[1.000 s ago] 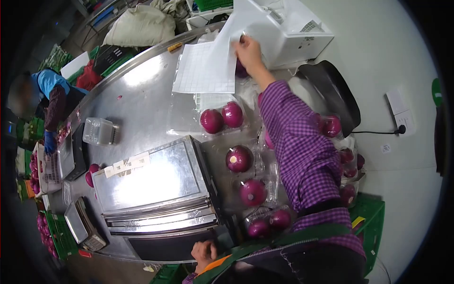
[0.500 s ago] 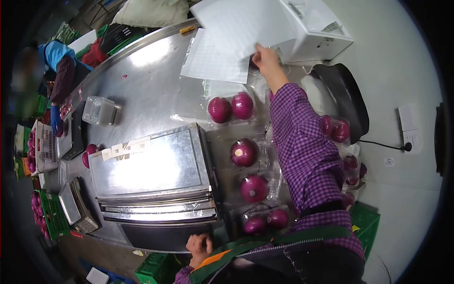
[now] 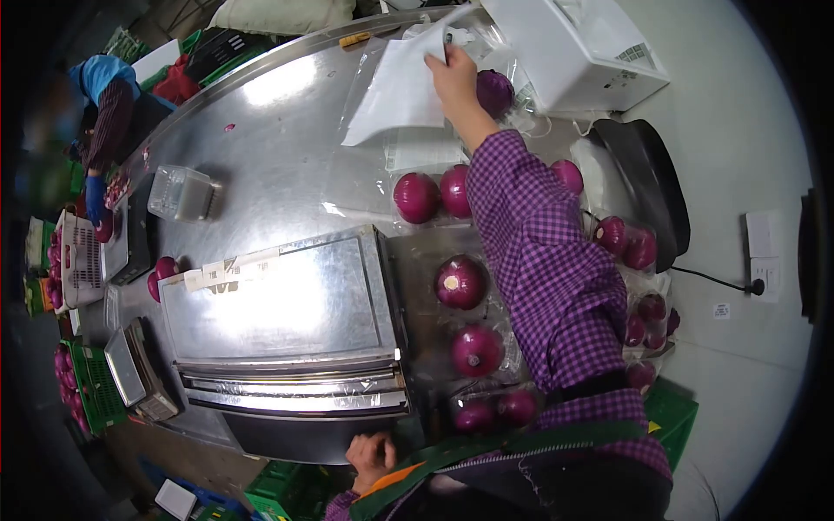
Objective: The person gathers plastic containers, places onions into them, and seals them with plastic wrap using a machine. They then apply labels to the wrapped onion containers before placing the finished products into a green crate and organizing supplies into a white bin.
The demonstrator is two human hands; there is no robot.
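Note:
My right hand (image 3: 456, 82) reaches across the table with its fingers closed on white paper sheets (image 3: 398, 91), which bend over to the left. A small dark thing shows at its fingertips, too small to name. Just right of that hand lies a dark purple round vegetable (image 3: 495, 94), possibly a red cabbage. Below it, two red onions (image 3: 417, 198) lie on clear film, partly behind my sleeve. My left hand (image 3: 371, 456) rests by the front edge of the metal wrapping machine (image 3: 269, 304), fingers curled, with nothing visible in them.
More red onions (image 3: 460, 282) stand in a column right of the machine, some bagged. A clear plastic tub (image 3: 182, 193) and a scale (image 3: 129, 366) are on the left. A white box (image 3: 578, 56) stands at the back right. A co-worker's blue-gloved hand (image 3: 95, 198) is far left.
The raised sheets have come down to the left with my right hand, uncovering the dark purple vegetable. My left hand has hardly moved.

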